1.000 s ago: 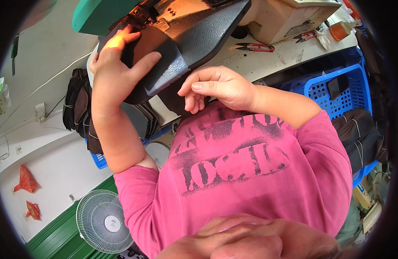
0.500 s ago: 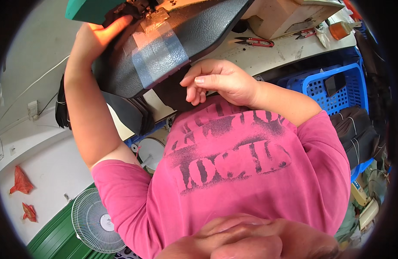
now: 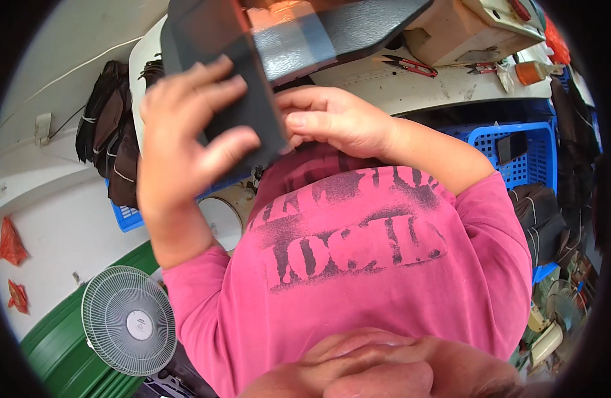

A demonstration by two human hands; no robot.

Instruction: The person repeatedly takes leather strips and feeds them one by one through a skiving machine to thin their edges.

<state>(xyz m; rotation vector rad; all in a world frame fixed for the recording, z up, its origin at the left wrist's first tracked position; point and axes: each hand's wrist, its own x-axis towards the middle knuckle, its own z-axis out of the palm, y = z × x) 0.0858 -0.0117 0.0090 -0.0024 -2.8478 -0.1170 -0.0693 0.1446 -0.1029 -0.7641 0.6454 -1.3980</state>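
Observation:
A dark flat piece (image 3: 249,116), like a stiff panel of cloth or leather, stands between my hands and covers part of the black machine bed. My left hand (image 3: 189,126) is blurred, with its fingers spread over the face of this piece. At the piece's right edge is my right hand (image 3: 342,123), fingers curled and thumb close to the border; it seems to pinch that edge. Behind the piece lies the black textured machine bed (image 3: 365,30), with clear tape (image 3: 295,46) across it under orange light. The fingertips behind the edge are partly hidden.
Red-handled thread snips (image 3: 409,65) and an orange-brown jar (image 3: 528,71) sit on the white tabletop (image 3: 358,79). A blue basket (image 3: 551,156) stands at right, near tied dark bundles (image 3: 541,219). More dark bundles (image 3: 116,132) hang at left, above a white fan (image 3: 130,322).
My left hand has drawn back from the machine's far left toward me and now lies on the dark flat piece. The piece has come up against my right hand, which barely moved.

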